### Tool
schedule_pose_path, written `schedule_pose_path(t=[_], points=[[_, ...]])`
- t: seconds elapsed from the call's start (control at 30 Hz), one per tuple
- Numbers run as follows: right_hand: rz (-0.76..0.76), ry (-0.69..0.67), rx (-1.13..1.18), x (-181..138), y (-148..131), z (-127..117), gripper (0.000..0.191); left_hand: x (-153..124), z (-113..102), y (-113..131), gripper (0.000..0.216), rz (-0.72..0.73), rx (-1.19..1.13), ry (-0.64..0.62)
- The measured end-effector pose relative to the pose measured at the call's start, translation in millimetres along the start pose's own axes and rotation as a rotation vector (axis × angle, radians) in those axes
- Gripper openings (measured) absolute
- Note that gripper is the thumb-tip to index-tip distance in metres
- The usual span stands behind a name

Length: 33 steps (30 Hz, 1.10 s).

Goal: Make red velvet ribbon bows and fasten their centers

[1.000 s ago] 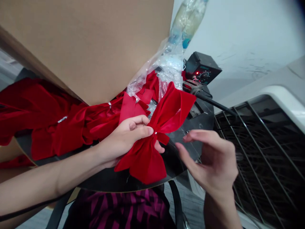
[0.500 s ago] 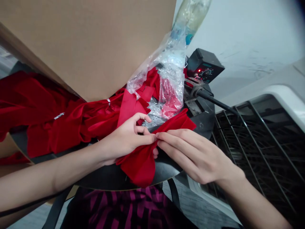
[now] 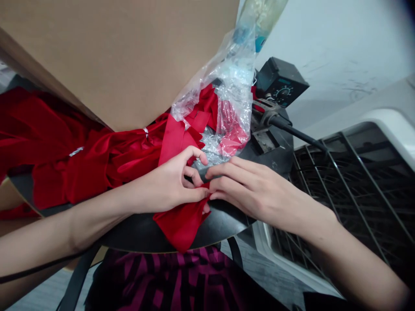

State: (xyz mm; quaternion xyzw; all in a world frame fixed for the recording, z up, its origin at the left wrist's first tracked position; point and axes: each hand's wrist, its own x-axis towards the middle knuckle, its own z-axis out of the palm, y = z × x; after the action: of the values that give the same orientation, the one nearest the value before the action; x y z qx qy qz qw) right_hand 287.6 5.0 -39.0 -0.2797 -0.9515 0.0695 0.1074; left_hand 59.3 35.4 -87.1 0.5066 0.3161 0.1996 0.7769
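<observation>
Cardboard box fills the back left of the worktop; white-framed grille off its right edge. Big letters on the purple-and-black clothing below the front edge, cut by folds, can't read. Pile of red cloth with silver ties along the left side. Clear plastic bag mid-back, more red cloth inside. Black control box near the back right edge: dial marks too small to read, red light lit half a second ago, not showing now.

Left hand: thumb clamped on red bow, index curled clear. Right hand: was off the bow a second ago, now fingers bunched at its middle; grip hidden, can't tell. Bow's at the front edge, tip overhanging, upper half now hidden.
</observation>
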Motion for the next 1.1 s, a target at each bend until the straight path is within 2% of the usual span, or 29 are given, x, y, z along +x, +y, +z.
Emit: schedule_pose_path(t=[0.07, 0.17, 0.3, 0.4, 0.53, 0.6, 0.7, 0.87, 1.0, 1.1], points=[[-0.008, -0.023, 0.037, 1.5, 1.5, 0.7, 0.017, -2.8, -1.6, 4.0, 0.047, 0.025, 0.077, -0.036], [0.07, -0.047, 0.176, 3.0, 3.0, -1.2, 0.018, -7.1, -2.6, 11.4, 0.043, 0.026, 0.143, -0.063], [0.108, 0.043, 0.344, 4.5, 6.5, -3.2, 0.012, -8.8, -2.9, 16.1, 0.053, 0.066, 0.162, -0.016], [0.136, 0.093, 0.394, 6.0, 9.8, -2.5, 0.007, -7.9, -3.2, 15.8, 0.052, 0.107, 0.196, 0.034], [0.185, 0.077, 0.425, 5.7, 9.5, -5.2, 0.008, -7.1, -3.0, 15.7, 0.047, 0.084, 0.153, 0.011], [0.178, 0.065, 0.384, 3.9, 5.7, -7.5, 0.009, -6.3, -2.6, 15.0, 0.046, 0.085, 0.115, 0.026], [0.146, 0.118, 0.218, 0.8, -3.6, -8.3, 0.013, -4.3, -2.9, 12.0, 0.046, 0.104, 0.063, 0.049], [0.126, 0.141, 0.008, -3.2, -18.2, -5.2, 0.009, -2.9, -5.6, 9.5, 0.052, 0.103, 0.051, 0.073], [0.051, 0.184, -0.169, -7.9, -23.2, -4.2, 0.009, -3.8, -6.5, 14.9, 0.058, 0.045, 0.008, 0.069], [-0.001, 0.224, -0.236, -11.2, -24.9, -2.9, 0.015, -2.9, -7.5, 18.6, 0.051, -0.044, -0.01, 0.067]])
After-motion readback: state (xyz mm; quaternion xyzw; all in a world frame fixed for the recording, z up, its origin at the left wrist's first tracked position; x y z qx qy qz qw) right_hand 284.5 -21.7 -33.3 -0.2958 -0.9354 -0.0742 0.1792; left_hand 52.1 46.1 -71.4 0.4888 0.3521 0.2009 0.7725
